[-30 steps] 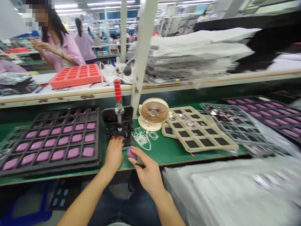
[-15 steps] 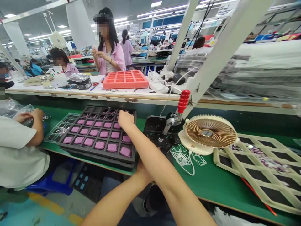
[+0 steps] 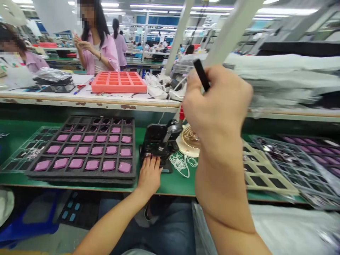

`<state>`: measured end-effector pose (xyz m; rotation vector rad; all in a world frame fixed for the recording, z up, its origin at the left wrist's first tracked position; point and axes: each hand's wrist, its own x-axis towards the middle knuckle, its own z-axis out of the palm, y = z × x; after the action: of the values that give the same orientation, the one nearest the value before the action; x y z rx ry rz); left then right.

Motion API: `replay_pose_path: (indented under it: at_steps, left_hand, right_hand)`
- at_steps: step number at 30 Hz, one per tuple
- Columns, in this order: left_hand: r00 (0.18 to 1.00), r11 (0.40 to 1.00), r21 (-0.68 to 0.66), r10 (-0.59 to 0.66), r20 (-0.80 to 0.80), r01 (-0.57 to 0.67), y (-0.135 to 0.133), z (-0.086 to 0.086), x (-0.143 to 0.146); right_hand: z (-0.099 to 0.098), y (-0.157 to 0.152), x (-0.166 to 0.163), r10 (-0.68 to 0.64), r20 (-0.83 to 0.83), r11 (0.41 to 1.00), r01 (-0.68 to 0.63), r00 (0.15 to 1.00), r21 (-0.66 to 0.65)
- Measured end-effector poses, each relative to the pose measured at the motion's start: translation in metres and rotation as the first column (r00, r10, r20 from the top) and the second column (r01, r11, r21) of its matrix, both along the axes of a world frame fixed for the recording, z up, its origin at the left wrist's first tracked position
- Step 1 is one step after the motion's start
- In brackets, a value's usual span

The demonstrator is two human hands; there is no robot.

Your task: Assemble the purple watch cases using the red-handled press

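My right hand [image 3: 216, 102] is raised in front of the camera, closed in a fist round a thin black stick [image 3: 201, 74] that pokes out above the fingers. It covers the red-handled lever of the small black press [image 3: 156, 143] and part of the beige fan [image 3: 189, 140]. My left hand [image 3: 149, 174] lies on the green bench at the foot of the press, fingers stretched forward against its base, holding nothing I can see. Left of it a black tray [image 3: 79, 171] holds rows of purple pads [image 3: 91, 164].
Beige grid trays [image 3: 261, 173] and clear trays with purple parts [image 3: 305, 156] lie to the right. A white cord [image 3: 180, 163] lies by the press. An orange tray [image 3: 118, 82] sits on the raised shelf; people in pink [image 3: 99, 53] work behind. White posts [image 3: 228, 32] rise ahead.
My right hand left the back of the black tray and rose up close to the camera, now gripping the black stick. My left hand shows again at the press base. The view swung right.
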<state>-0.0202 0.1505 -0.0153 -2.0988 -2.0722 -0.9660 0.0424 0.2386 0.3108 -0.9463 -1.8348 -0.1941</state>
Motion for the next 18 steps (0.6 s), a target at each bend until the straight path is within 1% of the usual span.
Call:
replay_pose_path:
  at_steps: [1,3,4,5,6,7,9,11,12,13,14,15,16,17,18]
  left_hand:
    - [1.000,1.000,0.003,-0.003,0.009,0.003,-0.001,0.000,0.001]
    - [1.000,1.000,0.011,-0.006,0.020,0.006,-0.007,0.003,0.003]
    - [1.000,1.000,0.014,-0.011,0.022,0.010,-0.014,0.005,0.004]
    - [0.999,1.000,0.016,-0.023,0.023,0.023,-0.024,0.008,0.006]
    - [0.998,0.999,0.020,-0.050,0.026,0.049,-0.038,0.011,0.007]
    - [0.995,0.995,0.025,-0.094,0.032,0.093,-0.054,0.017,0.006]
    - [0.972,0.973,0.050,-0.227,0.057,0.224,-0.093,0.032,0.002]
    - [0.925,0.929,0.085,-0.369,0.097,0.361,-0.128,0.054,-0.012]
    - [0.913,0.918,0.106,-0.394,0.110,0.383,-0.140,0.067,-0.022]
    - [0.916,0.920,0.123,-0.386,0.113,0.373,-0.146,0.080,-0.035]
    - [0.933,0.936,0.124,-0.343,0.109,0.329,-0.145,0.093,-0.051]
    - [0.962,0.963,0.108,-0.256,0.094,0.246,-0.138,0.106,-0.071]
    - [0.988,0.987,0.085,-0.139,0.061,0.134,-0.125,0.117,-0.092]
    - [1.000,1.000,0.021,0.019,0.003,-0.019,-0.107,0.127,-0.116]
    - [0.978,0.978,-0.069,0.194,-0.075,-0.199,-0.087,0.135,-0.141]
  right_hand:
    - [0.006,0.018,0.004,0.004,0.028,0.999,-0.004,1.000,-0.035]
    - [0.011,0.049,0.006,0.055,0.129,0.978,-0.028,0.990,-0.208]
    - [0.010,0.057,0.004,0.086,0.166,0.956,-0.035,0.982,-0.290]
    - [0.008,0.059,0.004,0.113,0.189,0.941,-0.044,0.975,-0.337]
    - [0.004,0.055,0.004,0.128,0.195,0.941,-0.057,0.973,-0.335]
    - [-0.003,0.044,0.005,0.130,0.183,0.955,-0.074,0.974,-0.287]
    - [-0.025,0.013,0.014,0.120,0.125,0.989,-0.107,0.985,-0.105]
    - [-0.057,-0.017,0.027,0.147,0.050,0.986,-0.151,0.988,0.068]
    - [-0.075,-0.029,0.033,0.176,0.018,0.977,-0.177,0.984,0.120]
    - [-0.094,-0.037,0.038,0.204,0.000,0.969,-0.202,0.979,0.144]
    - [-0.113,-0.042,0.042,0.230,-0.013,0.963,-0.225,0.973,0.149]
    - [-0.129,-0.045,0.044,0.249,-0.023,0.960,-0.243,0.968,0.136]
    - [-0.142,-0.047,0.044,0.264,-0.036,0.960,-0.260,0.964,0.104]
    - [-0.151,-0.048,0.045,0.281,-0.059,0.959,-0.278,0.958,0.059]
    - [-0.157,-0.050,0.046,0.297,-0.094,0.955,-0.298,0.950,0.008]
